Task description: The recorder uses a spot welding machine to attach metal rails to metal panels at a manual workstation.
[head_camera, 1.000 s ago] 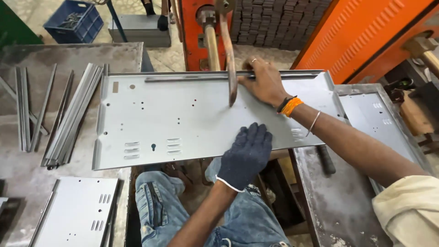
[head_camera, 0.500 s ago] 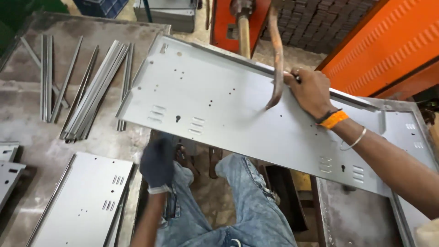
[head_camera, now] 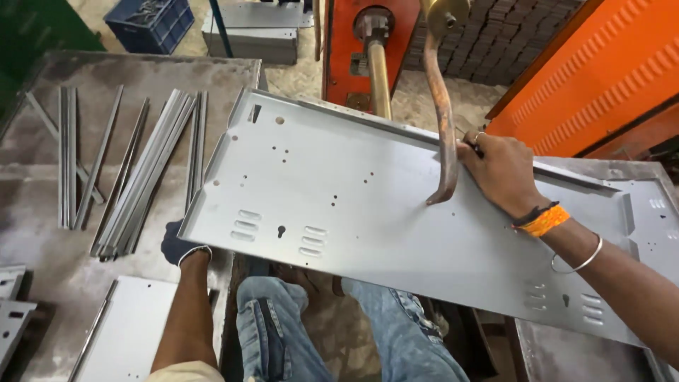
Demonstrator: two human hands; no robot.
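A long grey sheet-metal panel (head_camera: 368, 205) with slots and small holes lies tilted across my lap under a curved copper welder arm (head_camera: 442, 120). My right hand (head_camera: 498, 173), bare with an orange wristband, rests on the panel's far edge beside the arm's tip, pressing a thin strip there. My left hand (head_camera: 180, 246), in a dark blue glove, reaches under the panel's near left corner and is mostly hidden by it.
Several thin metal strips (head_camera: 134, 177) lie on the steel table (head_camera: 42, 205) at left. Another punched panel (head_camera: 134, 332) lies at bottom left. An orange welding machine (head_camera: 346, 42) stands behind; a blue crate (head_camera: 148, 21) sits on the floor.
The panel has swung further so its left end points away from me. My left hand went from above the panel down to its near left corner. My right hand stayed by the welder arm.
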